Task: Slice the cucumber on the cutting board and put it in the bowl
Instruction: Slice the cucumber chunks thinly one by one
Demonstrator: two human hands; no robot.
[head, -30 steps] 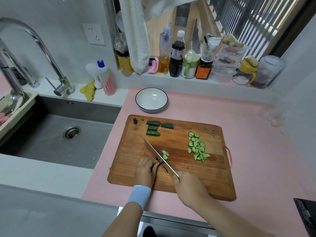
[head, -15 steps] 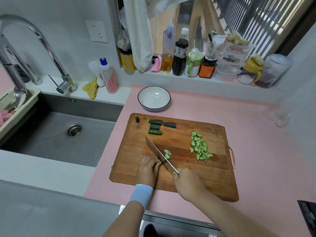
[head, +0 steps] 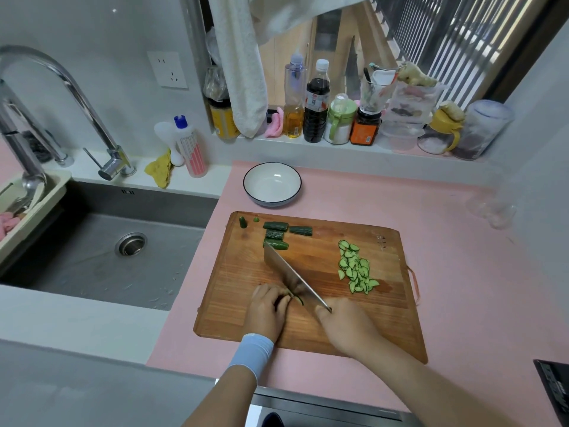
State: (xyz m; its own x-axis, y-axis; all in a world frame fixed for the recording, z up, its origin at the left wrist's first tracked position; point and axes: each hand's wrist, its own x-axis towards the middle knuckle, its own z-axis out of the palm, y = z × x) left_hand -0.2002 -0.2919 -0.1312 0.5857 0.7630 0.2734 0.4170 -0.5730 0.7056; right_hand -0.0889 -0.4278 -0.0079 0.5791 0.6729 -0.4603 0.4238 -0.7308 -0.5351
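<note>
- Left hand (head: 268, 309): fingers curled down, pinning a short cucumber piece (head: 296, 298) against the cutting board (head: 323, 260). Only a dark green sliver shows past the fingertips, so its long axis cannot be told.
- Right hand (head: 348, 328): wrapped around the handle of the knife (head: 289, 272). The handle itself is hidden inside the grip.
- Governing relation: the blade runs diagonally from the right hand toward the far left, its lower edge just beside the left fingertips, with the held piece between the two. Judgement: the next cut depends on that narrow gap — the fingertips need to stay tucked.
- Sliced cucumber (head: 355, 271): thin, pale half-moons with dark rims, heaped loosely on the right half of the board. The right hand is the nearer one.
- Uncut segments (head: 277, 234): stubby, dark and bumpy-skinned, grouped near the far edge beside the blade tip.
- Bowl (head: 271, 202): white, glossy, dark-rimmed, with nothing in it. It stands on the pink mat (head: 462, 272) just beyond the board — apart from it.
- Board: wooden, visibly grained and knife-scored.
- Judgement: slicing is under way and the transfer is not yet begun.
</note>
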